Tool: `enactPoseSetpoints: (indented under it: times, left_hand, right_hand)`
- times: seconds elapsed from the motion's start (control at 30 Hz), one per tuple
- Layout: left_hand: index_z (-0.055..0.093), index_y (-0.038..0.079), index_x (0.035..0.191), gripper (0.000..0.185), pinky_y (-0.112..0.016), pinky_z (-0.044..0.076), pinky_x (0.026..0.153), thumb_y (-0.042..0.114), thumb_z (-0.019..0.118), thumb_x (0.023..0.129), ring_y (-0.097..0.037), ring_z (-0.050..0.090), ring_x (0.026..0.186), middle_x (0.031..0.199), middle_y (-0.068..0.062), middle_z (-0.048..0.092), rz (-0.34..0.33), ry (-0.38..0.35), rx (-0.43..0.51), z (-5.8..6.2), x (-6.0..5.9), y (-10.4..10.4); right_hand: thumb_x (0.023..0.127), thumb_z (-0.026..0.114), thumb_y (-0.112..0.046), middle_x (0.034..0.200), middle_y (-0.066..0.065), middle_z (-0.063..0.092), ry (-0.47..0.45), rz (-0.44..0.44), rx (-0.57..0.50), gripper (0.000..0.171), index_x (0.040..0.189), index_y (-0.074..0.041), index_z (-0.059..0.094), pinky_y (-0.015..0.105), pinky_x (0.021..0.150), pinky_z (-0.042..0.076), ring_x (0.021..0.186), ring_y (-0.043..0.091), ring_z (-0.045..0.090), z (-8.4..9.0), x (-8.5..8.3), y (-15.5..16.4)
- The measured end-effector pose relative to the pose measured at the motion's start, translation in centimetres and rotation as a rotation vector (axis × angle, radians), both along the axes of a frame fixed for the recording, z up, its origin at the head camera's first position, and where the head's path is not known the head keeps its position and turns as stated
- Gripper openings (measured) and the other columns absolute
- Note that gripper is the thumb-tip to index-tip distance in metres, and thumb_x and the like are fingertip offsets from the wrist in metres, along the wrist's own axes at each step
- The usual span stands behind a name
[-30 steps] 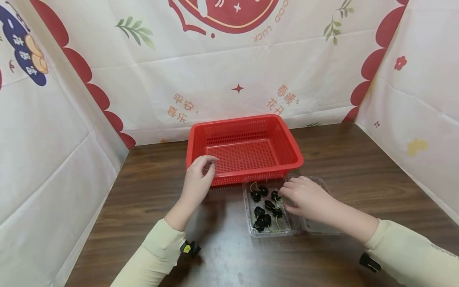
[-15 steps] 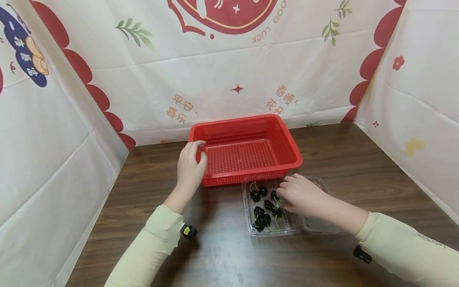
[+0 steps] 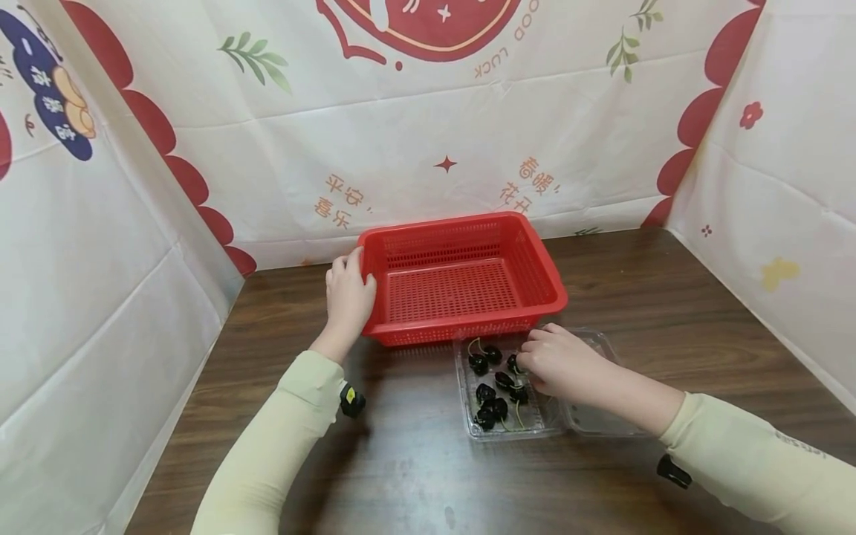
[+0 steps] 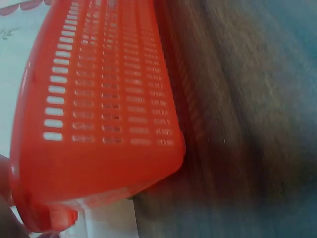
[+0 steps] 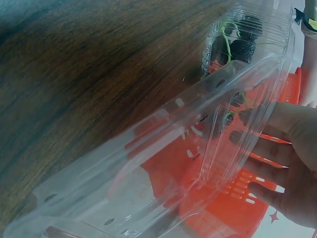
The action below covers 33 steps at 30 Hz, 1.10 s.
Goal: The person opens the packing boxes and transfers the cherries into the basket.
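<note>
A red perforated plastic basket stands at the back of the table. My left hand grips its left rim; the left wrist view shows the rim between fingers at the lower left, beside the basket's slotted wall. In front of the basket's right part lies a clear plastic clamshell box holding several dark cherries with green stems. My right hand is over the box's right side, fingertips at a cherry at the upper right. In the right wrist view its fingers extend fairly straight.
The clamshell's transparent lid lies folded out to the right, under the right forearm. A printed white cloth hangs behind the brown table and along both sides.
My left hand has moved left and back from the basket's front left corner onto its left rim. The right hand has shifted slightly left over the box, fingers drawing closer together.
</note>
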<state>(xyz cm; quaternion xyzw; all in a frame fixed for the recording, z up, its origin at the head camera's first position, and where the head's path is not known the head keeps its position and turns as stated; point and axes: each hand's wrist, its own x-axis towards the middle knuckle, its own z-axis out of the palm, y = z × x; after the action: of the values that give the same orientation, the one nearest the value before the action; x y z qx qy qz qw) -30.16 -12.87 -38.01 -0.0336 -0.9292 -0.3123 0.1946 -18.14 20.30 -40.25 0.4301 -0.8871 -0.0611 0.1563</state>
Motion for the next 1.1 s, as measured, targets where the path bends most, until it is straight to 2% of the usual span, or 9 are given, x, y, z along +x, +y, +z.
enactPoseSetpoints:
  times: [0.13, 0.23, 0.43, 0.53, 0.67, 0.77, 1.1]
  left_hand:
    - [0.035, 0.004, 0.148, 0.059, -0.050, 0.044, 0.094, 0.016, 0.059, 0.095, -0.036, 0.048, 0.111, 0.126, -0.023, 0.048, 0.064, -0.104, 0.047, -0.3, -0.9, -0.6]
    - [0.033, 0.003, 0.149, 0.058, -0.050, 0.047, 0.094, 0.017, 0.055, 0.097, -0.037, 0.051, 0.111, 0.127, -0.025, 0.047, 0.082, -0.174, 0.088, -0.4, -1.4, -1.2]
    - [0.036, 0.002, 0.148, 0.054, -0.051, 0.044, 0.099, 0.022, 0.049, 0.100, -0.038, 0.053, 0.117, 0.134, -0.024, 0.052, 0.092, -0.269, 0.135, -0.4, -2.0, -1.9]
    - [0.040, 0.002, 0.146, 0.050, -0.049, 0.047, 0.096, 0.024, 0.046, 0.101, -0.035, 0.057, 0.113, 0.133, -0.020, 0.055, 0.069, -0.305, 0.159, -0.7, -2.1, -2.0]
    - [0.046, 0.004, 0.142, 0.044, -0.046, 0.052, 0.088, 0.024, 0.045, 0.103, -0.031, 0.061, 0.102, 0.124, -0.017, 0.060, 0.038, -0.338, 0.211, -1.0, -2.2, -1.8]
    - [0.047, 0.004, 0.140, 0.043, -0.045, 0.053, 0.086, 0.025, 0.047, 0.102, -0.030, 0.062, 0.098, 0.119, -0.017, 0.061, 0.043, -0.354, 0.250, -1.1, -2.3, -1.5]
    - [0.047, 0.003, 0.140, 0.043, -0.045, 0.053, 0.087, 0.024, 0.049, 0.102, -0.030, 0.062, 0.101, 0.121, -0.017, 0.060, 0.025, -0.360, 0.393, -1.4, -2.7, -0.4]
  right_hand:
    - [0.063, 0.077, -0.006, 0.063, -0.007, 0.053, -0.004, 0.001, -0.003, 0.022, 0.065, -0.018, 0.057, 0.039, 0.066, 0.042, 0.070, 0.020, 0.054, 0.0, -0.1, -0.1]
    - [0.062, 0.077, -0.006, 0.063, -0.007, 0.054, -0.001, -0.003, -0.005, 0.023, 0.064, -0.018, 0.057, 0.038, 0.065, 0.042, 0.070, 0.020, 0.053, 0.0, -0.1, -0.2]
    - [0.061, 0.077, -0.004, 0.062, -0.009, 0.054, -0.005, 0.000, -0.010, 0.024, 0.063, -0.018, 0.057, 0.037, 0.065, 0.041, 0.068, 0.019, 0.053, -0.1, -0.1, -0.5]
    - [0.061, 0.076, -0.002, 0.061, -0.009, 0.052, -0.012, 0.002, -0.010, 0.026, 0.062, -0.019, 0.057, 0.038, 0.066, 0.042, 0.067, 0.018, 0.053, -0.2, -0.1, -0.5]
    - [0.060, 0.075, 0.000, 0.060, -0.011, 0.051, -0.015, 0.013, -0.018, 0.028, 0.060, -0.021, 0.056, 0.038, 0.066, 0.041, 0.066, 0.017, 0.053, -0.4, -0.2, -0.5]
    - [0.059, 0.075, 0.000, 0.060, -0.012, 0.050, -0.017, 0.033, -0.029, 0.030, 0.060, -0.022, 0.055, 0.038, 0.067, 0.041, 0.065, 0.017, 0.053, -0.5, -0.3, -0.6]
    - [0.060, 0.074, 0.001, 0.058, -0.011, 0.050, 0.009, 0.085, -0.062, 0.030, 0.056, -0.021, 0.055, 0.037, 0.067, 0.039, 0.063, 0.016, 0.051, -0.3, -0.4, -1.0]
